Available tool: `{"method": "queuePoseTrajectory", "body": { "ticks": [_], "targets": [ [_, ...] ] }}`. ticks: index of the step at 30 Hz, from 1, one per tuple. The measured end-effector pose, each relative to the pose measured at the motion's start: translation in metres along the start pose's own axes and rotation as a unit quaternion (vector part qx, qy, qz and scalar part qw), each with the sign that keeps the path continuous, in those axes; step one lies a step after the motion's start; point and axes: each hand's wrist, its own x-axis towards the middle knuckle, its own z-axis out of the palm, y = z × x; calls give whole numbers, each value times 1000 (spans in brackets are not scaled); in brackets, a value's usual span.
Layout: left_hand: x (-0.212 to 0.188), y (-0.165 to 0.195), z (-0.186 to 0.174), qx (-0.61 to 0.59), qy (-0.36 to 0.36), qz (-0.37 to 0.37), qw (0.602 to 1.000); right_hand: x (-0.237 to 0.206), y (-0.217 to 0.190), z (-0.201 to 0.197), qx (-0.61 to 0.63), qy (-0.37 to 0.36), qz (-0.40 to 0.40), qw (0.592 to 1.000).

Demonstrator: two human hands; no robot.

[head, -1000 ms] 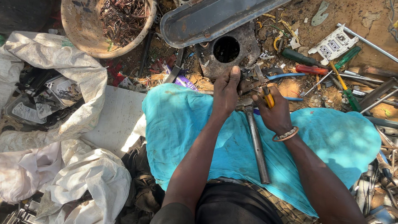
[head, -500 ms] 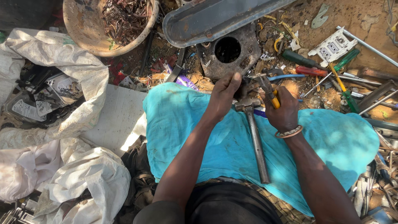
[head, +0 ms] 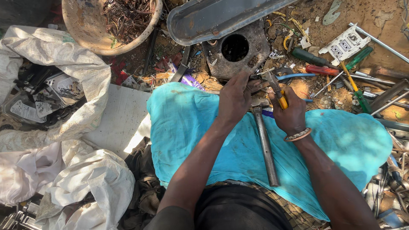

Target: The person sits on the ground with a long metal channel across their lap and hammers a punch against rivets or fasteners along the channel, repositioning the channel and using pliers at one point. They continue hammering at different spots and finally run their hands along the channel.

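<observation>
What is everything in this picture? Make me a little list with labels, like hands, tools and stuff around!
Left hand: left hand rests on a small metal piece at the edge of the turquoise cloth
Right hand: right hand grips yellow-handled pliers
On the lap: long grey metal hammer lying on the cloth
Ahead: dark metal plate with a round hole
Top left: tan round basin of tangled wire scraps
Right: red-handled screwdriver, green-handled screwdriver
Left: white woven sacks
</observation>
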Motion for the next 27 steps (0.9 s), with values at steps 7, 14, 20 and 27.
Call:
{"method": "queuePoseTrajectory", "body": {
  "ticks": [7,14,20,27],
  "targets": [
    [-5,4,21,-2,-12,-36,999,-10,3,6,117,-20,80,990],
    [-13,4,30,-320,-67,-233,916,-9,11,-5,154,-44,49,986],
    [-24,-15,43,-507,-114,-240,820,-13,20,-9,81,-32,35,996],
    [5,-89,12,104,-54,-99,988,9,82,-23,-280,-121,38,952]
  ]
}}
